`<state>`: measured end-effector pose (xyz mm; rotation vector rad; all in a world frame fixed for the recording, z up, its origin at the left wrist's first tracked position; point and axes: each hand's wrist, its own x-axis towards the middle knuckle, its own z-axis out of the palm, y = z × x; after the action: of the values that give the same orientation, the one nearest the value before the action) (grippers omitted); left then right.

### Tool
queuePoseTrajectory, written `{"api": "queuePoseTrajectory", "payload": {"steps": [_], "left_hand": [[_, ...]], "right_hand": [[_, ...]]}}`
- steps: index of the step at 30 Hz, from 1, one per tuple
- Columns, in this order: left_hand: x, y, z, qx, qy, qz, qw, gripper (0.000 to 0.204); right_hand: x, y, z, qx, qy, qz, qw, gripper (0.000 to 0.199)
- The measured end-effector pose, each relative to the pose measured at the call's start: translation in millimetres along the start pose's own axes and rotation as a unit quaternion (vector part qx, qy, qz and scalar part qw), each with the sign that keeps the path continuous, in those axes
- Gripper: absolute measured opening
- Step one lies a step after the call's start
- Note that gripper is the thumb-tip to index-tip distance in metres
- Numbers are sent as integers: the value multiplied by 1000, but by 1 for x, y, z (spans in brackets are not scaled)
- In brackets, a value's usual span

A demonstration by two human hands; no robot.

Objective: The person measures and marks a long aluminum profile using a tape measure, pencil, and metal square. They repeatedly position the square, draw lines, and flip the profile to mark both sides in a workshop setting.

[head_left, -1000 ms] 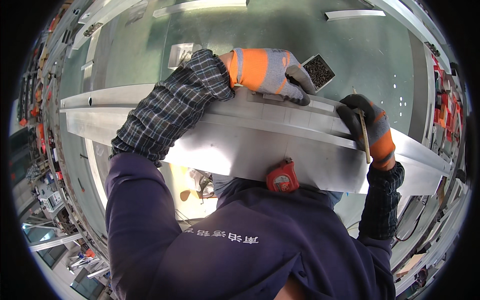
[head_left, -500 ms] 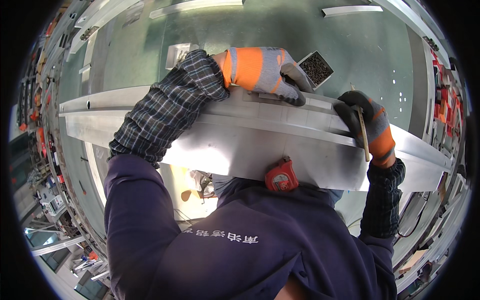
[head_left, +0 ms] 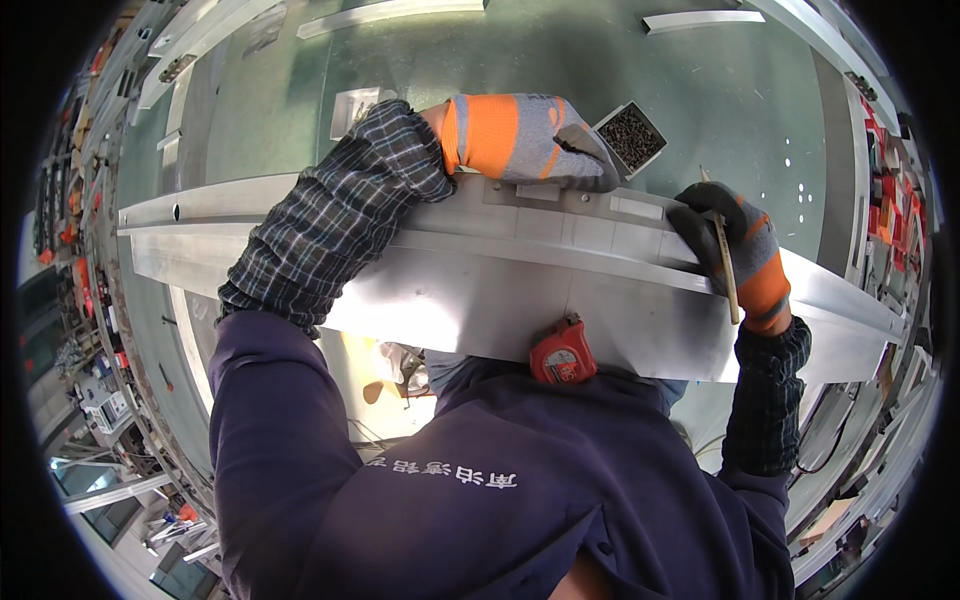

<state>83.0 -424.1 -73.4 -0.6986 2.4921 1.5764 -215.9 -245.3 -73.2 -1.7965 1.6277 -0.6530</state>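
A long silvery metal profile (head_left: 480,275) lies crosswise in front of my body. My left hand (head_left: 530,140), in an orange and grey glove with dark fingertips, is at the profile's far edge with its fingers curled together. Whatever those fingers hold, if anything, is hidden. Below that hand a small metal plate (head_left: 538,193) lies along the profile's top. My right hand (head_left: 740,240), gloved alike, rests on the profile to the right, with a thin pencil (head_left: 727,265) held upright-slanted among its fingers. A red tape measure (head_left: 563,352) sits at the profile's near edge, by my waist.
Just beyond my left hand stands an open box of dark screws (head_left: 632,138). A white tray (head_left: 352,110) is behind my left forearm. More metal strips (head_left: 705,20) lie on the green tabletop (head_left: 450,60) at the far side. Red items (head_left: 890,220) line the right rim.
My left hand has turned and lifted slightly, its fingers drawing back off the profile's top and uncovering more of the small plate. The right hand and pencil stay put.
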Motion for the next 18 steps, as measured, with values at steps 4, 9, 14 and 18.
{"api": "queuePoseTrajectory", "payload": {"steps": [4,9,14,18], "left_hand": [[7,-12,5,-4,8,14,1000,45],[16,-37,16,78,68,81,991,49],[15,-32,11,-25,2,48,999,44],[11,-20,9,-69,-18,15,997,40]], "right_hand": [[-1,1,1,4,3,-1,1000,23],[-1,3,1,10,-1,3,1000,22],[-2,5,1,11,1,0,1000,21],[-2,5,1,16,2,-5,1000,20]]}}
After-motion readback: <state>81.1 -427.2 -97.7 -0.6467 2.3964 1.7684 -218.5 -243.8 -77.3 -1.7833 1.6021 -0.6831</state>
